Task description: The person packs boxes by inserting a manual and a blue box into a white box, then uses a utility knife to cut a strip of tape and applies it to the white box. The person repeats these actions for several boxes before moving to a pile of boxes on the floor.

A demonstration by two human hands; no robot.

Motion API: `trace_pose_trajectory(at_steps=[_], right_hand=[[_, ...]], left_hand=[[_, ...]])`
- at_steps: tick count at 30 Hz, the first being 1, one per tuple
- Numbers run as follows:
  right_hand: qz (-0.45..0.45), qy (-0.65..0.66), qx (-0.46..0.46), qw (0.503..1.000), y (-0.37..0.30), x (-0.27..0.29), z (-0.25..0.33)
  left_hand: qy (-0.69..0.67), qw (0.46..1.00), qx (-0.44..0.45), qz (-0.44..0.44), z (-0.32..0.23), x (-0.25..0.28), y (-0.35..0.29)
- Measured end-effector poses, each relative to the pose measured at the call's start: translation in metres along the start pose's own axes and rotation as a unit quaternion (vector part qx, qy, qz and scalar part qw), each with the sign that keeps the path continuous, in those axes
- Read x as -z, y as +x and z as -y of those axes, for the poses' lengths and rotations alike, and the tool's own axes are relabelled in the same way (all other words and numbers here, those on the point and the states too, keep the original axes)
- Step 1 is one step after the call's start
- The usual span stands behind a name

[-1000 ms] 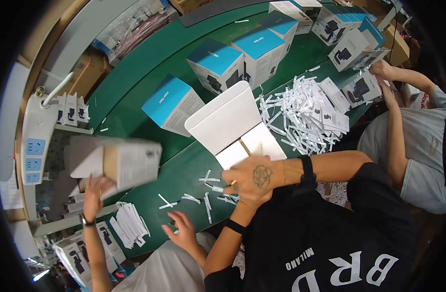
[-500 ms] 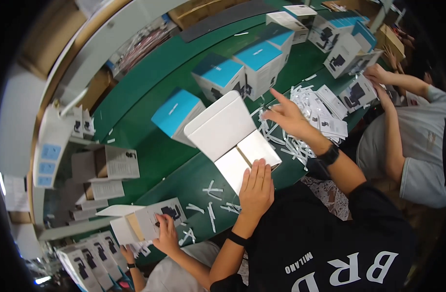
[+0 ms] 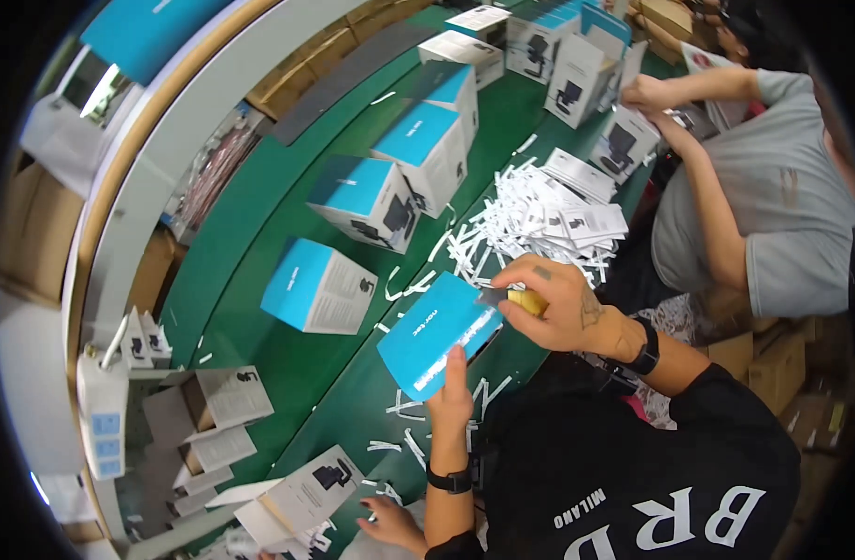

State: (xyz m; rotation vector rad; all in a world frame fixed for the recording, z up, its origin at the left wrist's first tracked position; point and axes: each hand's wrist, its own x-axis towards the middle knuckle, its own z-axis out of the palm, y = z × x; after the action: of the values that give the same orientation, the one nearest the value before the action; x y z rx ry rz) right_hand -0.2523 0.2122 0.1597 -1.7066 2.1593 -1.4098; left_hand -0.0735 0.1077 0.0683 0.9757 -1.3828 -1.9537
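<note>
A carton with a bright blue lid [image 3: 432,327] stands tilted in front of me, its lid folded down. My left hand [image 3: 451,397] holds its near side, thumb pressed on the lid's edge beside a shiny clear strip. In my right hand [image 3: 563,303] is a short yellow-handled tool [image 3: 527,301] with a grey flat tip, close to the lid's right corner. Blur hides what kind of tool it is. Beyond the carton lies a heap of white paper strips and folded leaflets [image 3: 549,219] on the green bench [image 3: 329,397].
Several blue-topped cartons [image 3: 418,149] line the bench's far side, one [image 3: 320,285] near my carton. Left, a co-worker's hand [image 3: 390,523] is beside a white carton [image 3: 301,495]. At right, a co-worker in grey [image 3: 717,187] handles another carton [image 3: 625,140]. Open cartons [image 3: 227,397] sit far left.
The white lid that stood raised is now folded down, showing its blue top. My right hand has come back to the carton with the tool; my left thumb has moved onto the lid. The view has shifted.
</note>
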Motion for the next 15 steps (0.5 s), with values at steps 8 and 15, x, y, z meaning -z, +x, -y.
trace_pose_trajectory(at_steps=[8,15], right_hand=[[0.004,-0.114,-0.105,0.988,-0.045,-0.004,0.003],[-0.04,0.287,-0.289,0.912,-0.052,-0.026,-0.008]], left_hand=[[0.064,0.994,-0.077,0.038,0.021,-0.031,-0.011],[0.021,0.986,-0.07,0.149,0.025,-0.028,-0.005]])
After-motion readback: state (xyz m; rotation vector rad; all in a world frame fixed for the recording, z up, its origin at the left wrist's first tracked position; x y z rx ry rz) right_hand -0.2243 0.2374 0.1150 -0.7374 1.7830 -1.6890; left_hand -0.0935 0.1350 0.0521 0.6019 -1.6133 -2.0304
